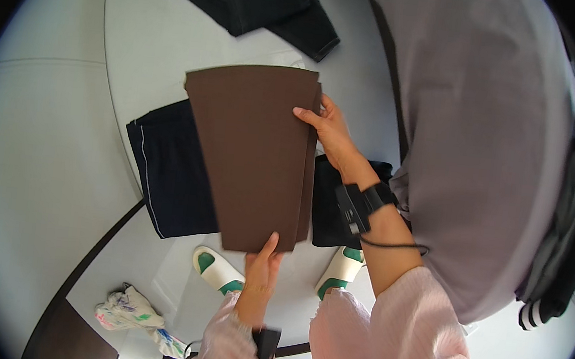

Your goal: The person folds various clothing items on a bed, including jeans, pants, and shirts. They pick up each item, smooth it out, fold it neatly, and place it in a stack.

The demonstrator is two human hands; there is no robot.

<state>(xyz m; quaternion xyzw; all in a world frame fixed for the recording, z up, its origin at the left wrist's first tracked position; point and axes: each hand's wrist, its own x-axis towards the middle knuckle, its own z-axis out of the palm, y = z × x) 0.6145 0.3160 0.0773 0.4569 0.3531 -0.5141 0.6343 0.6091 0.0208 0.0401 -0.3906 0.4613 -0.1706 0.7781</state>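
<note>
A folded piece of brown fabric [253, 155], perhaps trousers, is held up in the middle of the view. My left hand [260, 271] grips its lower edge, thumb on top. At its upper right edge, my right hand [329, 131] pinches the layers, with the thumb on top and the other fingers partly hidden behind. Below the brown fabric and partly covered by it lies a folded dark navy garment [172, 172] with a white piping line. On the other side, a folded black garment [329, 205] shows partly behind my right forearm.
Folded black jeans [253, 2] lie on the white surface at the top. Grey fabric [480, 147] hangs at the right, beside darker garments [557, 234]. A multicoloured patterned cloth [132, 310] lies at the lower left. Cream and green slippers [217, 269] are on my feet.
</note>
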